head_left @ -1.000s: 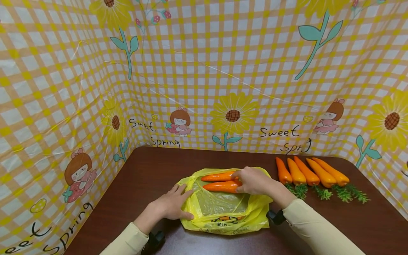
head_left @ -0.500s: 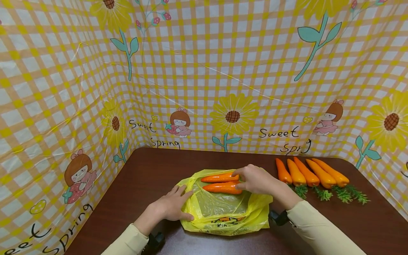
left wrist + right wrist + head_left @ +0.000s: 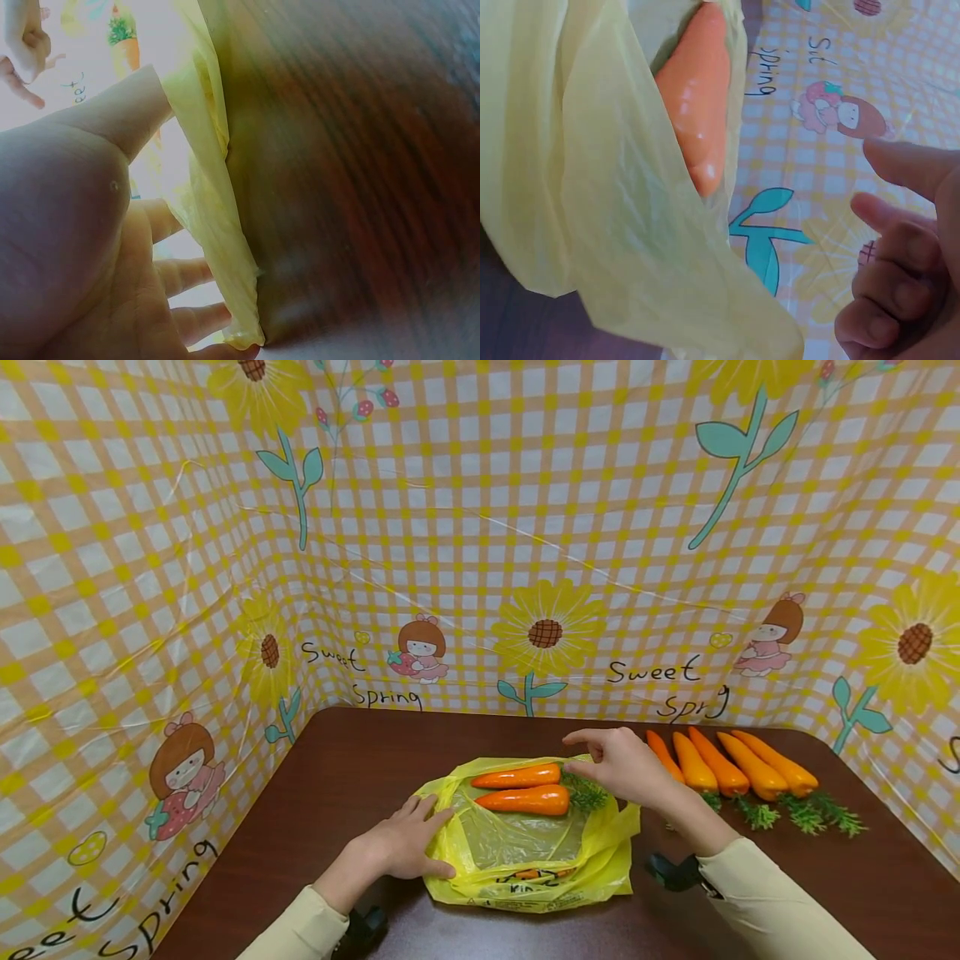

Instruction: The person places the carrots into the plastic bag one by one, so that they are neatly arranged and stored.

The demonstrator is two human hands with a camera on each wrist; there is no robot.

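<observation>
A yellow plastic bag (image 3: 570, 893) lies on its side facing up, its mouth spread wide on the table. Inside it, along the far side, two orange carrots (image 3: 525, 800) lie side by side, tips to the left and green tops (image 3: 587, 793) to the right. My left hand (image 3: 397, 842) rests with spread fingers at the bag's left rim; in the left wrist view the yellow film (image 3: 217, 217) runs across those fingers. Above the bag's far right corner hovers my right hand (image 3: 626, 764), holding nothing, thumb and forefinger apart and the other fingers loosely bent.
Several more carrots (image 3: 720, 764) with leafy tops lie in a row at the back right of the brown table (image 3: 360, 743). A checked cloth (image 3: 450, 552) with sunflowers hangs around the table's back and sides.
My right hand has let go of the carrots in the bag and lifted up and to the right, uncovering their green tops. The left hand stays put.
</observation>
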